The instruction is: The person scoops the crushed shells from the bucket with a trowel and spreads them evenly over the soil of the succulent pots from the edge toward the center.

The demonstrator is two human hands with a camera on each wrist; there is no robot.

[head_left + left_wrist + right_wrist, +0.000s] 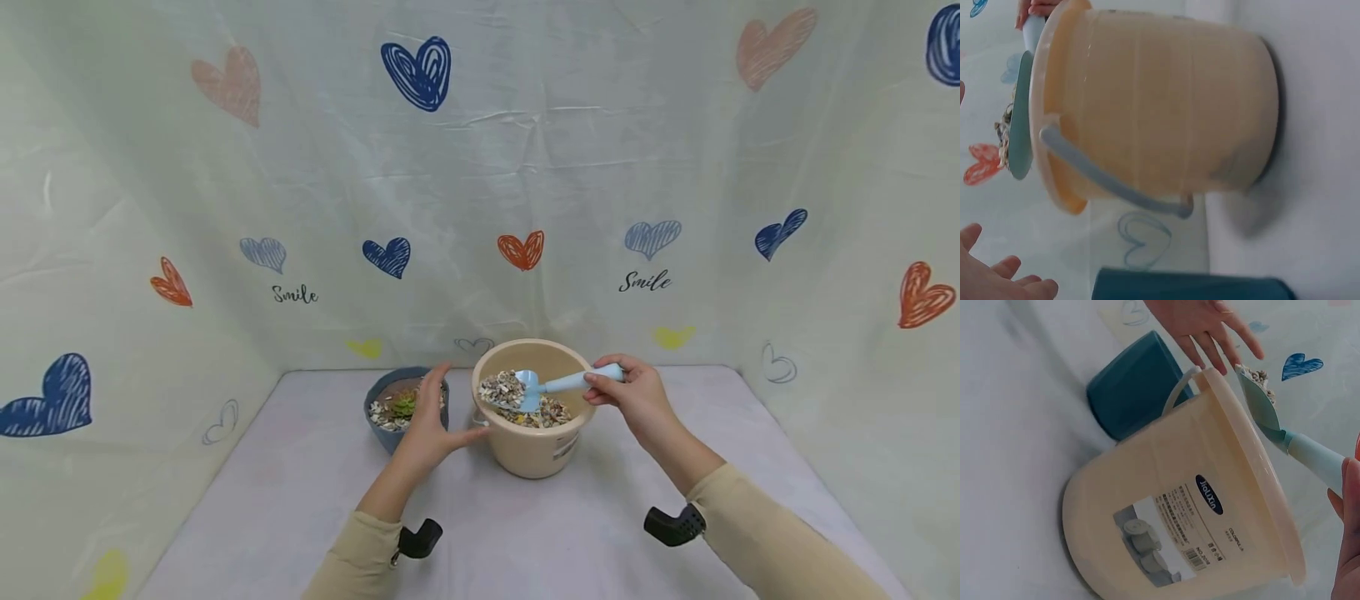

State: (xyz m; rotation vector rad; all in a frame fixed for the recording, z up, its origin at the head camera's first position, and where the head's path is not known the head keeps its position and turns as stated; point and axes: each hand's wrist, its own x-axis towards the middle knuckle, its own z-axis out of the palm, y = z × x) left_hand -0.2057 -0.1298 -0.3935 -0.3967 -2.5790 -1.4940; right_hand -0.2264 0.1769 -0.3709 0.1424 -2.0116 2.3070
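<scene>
My right hand (636,393) grips the handle of a light blue trowel (566,382), whose blade is heaped with mixed pebbles (501,388). The blade hovers over the mouth of a beige bucket (528,454), with more gravel (551,412) inside. My left hand (424,435) has its fingers spread between the bucket and a blue-grey pot (384,437), the thumb near the bucket's rim and the fingers partly covering the pot. A small green succulent (403,406) sits among pebbles in that pot. From the left wrist, the loaded trowel (1020,119) looks level above the rim.
The bucket's grey carrying handle (1107,178) hangs down on the pot side. A printed label (1175,531) marks the bucket's wall. Both containers stand towards the back of a white-covered table (525,542), before a heart-patterned curtain (570,183).
</scene>
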